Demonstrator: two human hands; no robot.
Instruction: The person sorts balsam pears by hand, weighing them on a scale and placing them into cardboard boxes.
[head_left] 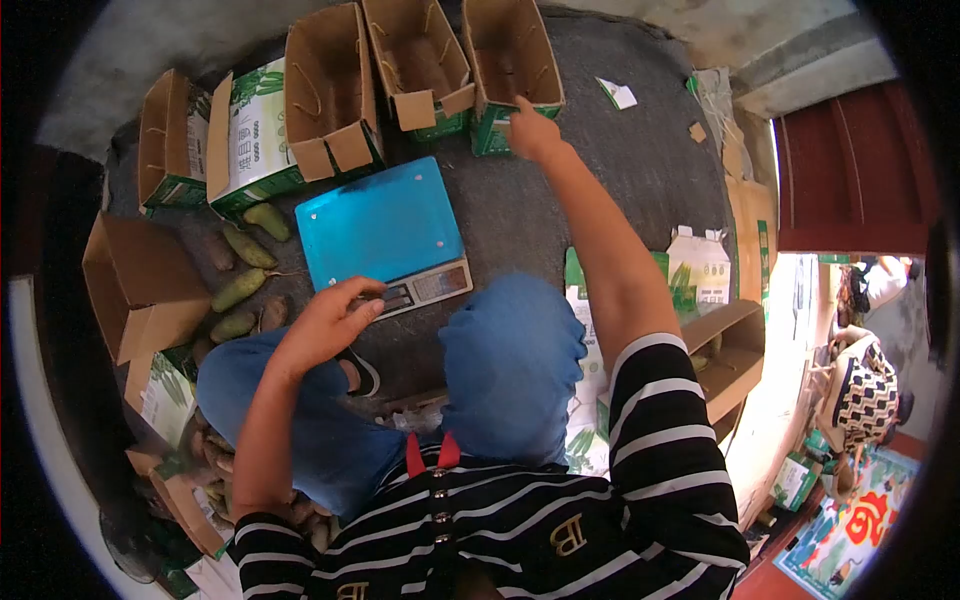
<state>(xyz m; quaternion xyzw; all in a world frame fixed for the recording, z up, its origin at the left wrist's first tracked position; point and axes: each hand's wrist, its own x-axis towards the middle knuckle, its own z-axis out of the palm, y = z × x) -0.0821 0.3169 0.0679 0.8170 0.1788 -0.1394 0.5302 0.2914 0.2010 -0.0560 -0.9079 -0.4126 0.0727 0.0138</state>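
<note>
My right hand [533,130] is at the near edge of an open cardboard box [512,60], its fingers closed on the rim. My left hand [335,318] rests at the front left of a blue-topped scale [380,220], by its display and keypad [438,283]. The fingers of that hand are bent and slightly apart, with nothing seen in them. Nothing lies on the blue plate. Left of the scale are several green radishes [240,288] and a few brownish ones [218,250] on the dark floor cloth.
More open boxes [330,80] stand in a row at the back. A tilted box [140,290] is at the left. Flattened printed cardboard [700,268] and a box with radishes [735,350] lie at the right. Paper scraps [618,94] are at the back right.
</note>
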